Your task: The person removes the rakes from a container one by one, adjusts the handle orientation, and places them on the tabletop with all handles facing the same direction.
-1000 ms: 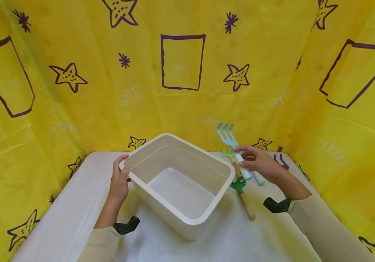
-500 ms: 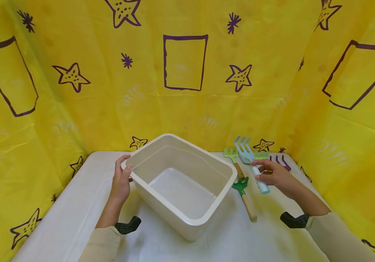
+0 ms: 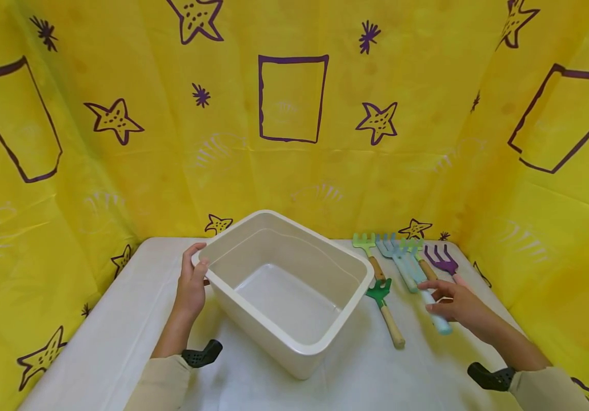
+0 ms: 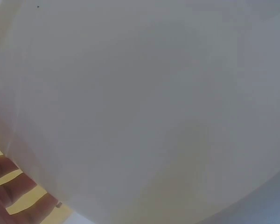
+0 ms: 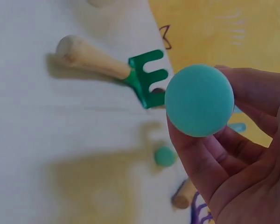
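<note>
My left hand (image 3: 192, 284) grips the left corner rim of a cream plastic tub (image 3: 299, 342), which stands with one corner toward me; nothing shows inside it. In the left wrist view the tub's pale wall (image 4: 144, 102) fills most of the picture, and my fingers (image 4: 30, 205) show at lower left. My right hand (image 3: 461, 305) pinches a light blue hand rake (image 3: 439, 321) by its handle, right of the tub, tines pointing away from me. The round turquoise handle end (image 5: 199, 101) faces the right wrist camera. A second light blue rake (image 3: 406, 275) lies beside it.
A dark green hand fork (image 3: 379, 291) with a wooden handle lies close to the tub. Farther back are two light green rakes, one (image 3: 363, 242) left of the other, and a purple fork (image 3: 443, 262). Yellow patterned cloth (image 3: 289, 182) encloses the white table (image 3: 99, 331).
My right hand has moved right and toward me with the light blue rake, lowering it from above the other tools. The left hand and tub stay in place.
</note>
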A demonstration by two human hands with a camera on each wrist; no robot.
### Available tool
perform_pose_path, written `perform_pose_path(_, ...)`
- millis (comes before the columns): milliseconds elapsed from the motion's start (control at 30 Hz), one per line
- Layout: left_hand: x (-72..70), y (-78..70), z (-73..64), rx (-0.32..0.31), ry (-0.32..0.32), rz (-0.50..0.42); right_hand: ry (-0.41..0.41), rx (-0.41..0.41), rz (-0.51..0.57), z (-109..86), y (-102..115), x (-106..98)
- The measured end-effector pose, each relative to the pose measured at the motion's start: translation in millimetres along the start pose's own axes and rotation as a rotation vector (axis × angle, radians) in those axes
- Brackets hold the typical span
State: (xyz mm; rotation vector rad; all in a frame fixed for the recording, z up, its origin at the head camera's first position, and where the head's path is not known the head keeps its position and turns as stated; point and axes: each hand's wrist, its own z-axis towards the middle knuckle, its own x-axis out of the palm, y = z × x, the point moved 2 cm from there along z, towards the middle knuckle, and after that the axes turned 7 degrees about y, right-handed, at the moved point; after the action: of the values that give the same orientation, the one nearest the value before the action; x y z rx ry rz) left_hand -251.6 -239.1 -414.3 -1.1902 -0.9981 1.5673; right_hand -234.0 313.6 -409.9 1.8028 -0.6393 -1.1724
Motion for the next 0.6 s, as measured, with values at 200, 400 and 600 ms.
perform_pose_path(200,2.6,-18.3,-7.3,-0.007,0.012,-0.023,-0.011,0.071,-0.012,-15.2,-23.8,0.5)
perform_pose_path(400,1.5,-4.9,-2.5,-0.005,0.004,-0.002,-0.018,0.135,-0.032,-32.4,-40.4,-1.3)
perform_pose_path(600,1.3,2.3,0.0,0.024,-0.011,0.003,-0.016,0.149,-0.036,-45.1,-50.1,2.1)
